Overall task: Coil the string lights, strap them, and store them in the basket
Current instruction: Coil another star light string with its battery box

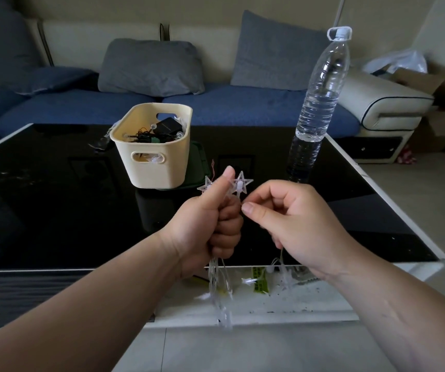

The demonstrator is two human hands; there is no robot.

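Both bare forearms are reaching in from the lower corners and meeting near the middle of the view. The left grip [210, 218] is standing as an upright fist with the back of the hand facing left. Its fingers [228, 218] are curling round a bunch of lights [240, 184], and its thumb is pointing straight up. The right grip [293, 221] is sitting just beside it at about the same height, knuckles up and wrist bending slightly inward. Its thumb and bent forefinger are pinching the wire close against the left fingers, while its other fingers are curling loosely toward the palm.
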